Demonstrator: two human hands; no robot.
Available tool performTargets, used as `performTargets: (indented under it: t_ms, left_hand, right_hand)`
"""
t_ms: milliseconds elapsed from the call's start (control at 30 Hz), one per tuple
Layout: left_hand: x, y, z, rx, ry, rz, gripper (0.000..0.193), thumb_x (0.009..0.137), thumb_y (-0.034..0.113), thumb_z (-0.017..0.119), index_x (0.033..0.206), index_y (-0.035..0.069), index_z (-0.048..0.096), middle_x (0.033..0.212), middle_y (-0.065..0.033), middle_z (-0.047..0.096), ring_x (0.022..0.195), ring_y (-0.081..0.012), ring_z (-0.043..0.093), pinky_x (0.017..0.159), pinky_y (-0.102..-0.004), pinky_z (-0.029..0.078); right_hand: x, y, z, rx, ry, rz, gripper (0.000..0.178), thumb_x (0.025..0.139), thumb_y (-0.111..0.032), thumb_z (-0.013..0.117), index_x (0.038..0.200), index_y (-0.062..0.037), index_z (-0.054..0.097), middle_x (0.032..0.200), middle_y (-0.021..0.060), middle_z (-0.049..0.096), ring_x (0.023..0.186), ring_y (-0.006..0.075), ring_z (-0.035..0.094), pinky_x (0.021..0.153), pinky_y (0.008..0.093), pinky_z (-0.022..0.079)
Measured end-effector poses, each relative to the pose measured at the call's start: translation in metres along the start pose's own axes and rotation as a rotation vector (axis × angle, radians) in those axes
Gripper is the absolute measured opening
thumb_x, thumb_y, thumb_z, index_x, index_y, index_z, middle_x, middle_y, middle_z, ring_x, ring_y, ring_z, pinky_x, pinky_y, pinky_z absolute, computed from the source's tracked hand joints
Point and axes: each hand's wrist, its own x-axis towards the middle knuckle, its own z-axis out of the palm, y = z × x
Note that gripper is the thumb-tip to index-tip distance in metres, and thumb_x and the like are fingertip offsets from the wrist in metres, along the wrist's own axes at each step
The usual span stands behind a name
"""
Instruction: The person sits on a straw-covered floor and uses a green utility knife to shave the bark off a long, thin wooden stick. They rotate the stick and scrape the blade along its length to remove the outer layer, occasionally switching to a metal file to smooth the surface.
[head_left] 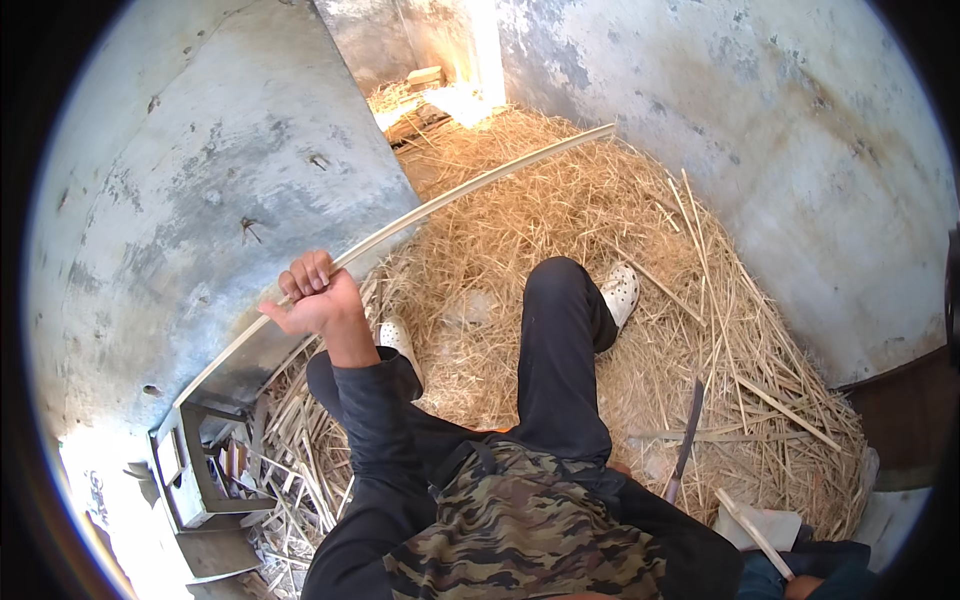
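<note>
My left hand is raised and closed around a long, pale split-bamboo strip. The strip bends in a shallow arc, one end over the shavings at the far right, the other reaching down to the left by the wall. Of my right hand, only a small patch of skin shows past the dark sleeve, beside my right thigh. Its fingers are hidden. Just right of it lies a long knife with a dark, narrow blade, its handle toward me.
Straw-like shavings cover the floor around my feet. Loose strips pile along the right wall. A wooden box frame stands at the lower left. At lower right, another person's hand holds a short strip.
</note>
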Motion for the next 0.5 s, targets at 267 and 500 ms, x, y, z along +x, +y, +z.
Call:
performTargets:
  t_ms: [267,500]
  left_hand:
    - [0.000,0.011,-0.036,0.066,0.032,0.002,0.061,0.095,0.064,0.028,0.059,0.015,0.025,0.053,-0.0005,0.021,0.049,-0.0147,0.020,0.047,-0.0284,0.021]
    - [0.003,0.020,-0.050,0.058,0.038,0.042,0.061,0.095,0.064,0.027,0.059,0.014,0.025,0.053,-0.0010,0.022,0.049,-0.0149,0.020,0.046,-0.0287,0.022]
  right_hand:
    - [-0.024,-0.017,-0.026,-0.141,0.301,-0.376,0.048,0.080,-0.029,0.072,0.111,0.0040,0.058,0.107,0.0276,0.061,0.108,0.0434,0.058,0.089,0.0476,0.047]
    - [-0.001,-0.096,0.001,-0.160,-0.121,-0.382,0.045,0.079,-0.030,0.071,0.108,0.0033,0.061,0.102,0.0271,0.063,0.101,0.0419,0.061,0.085,0.0478,0.048]
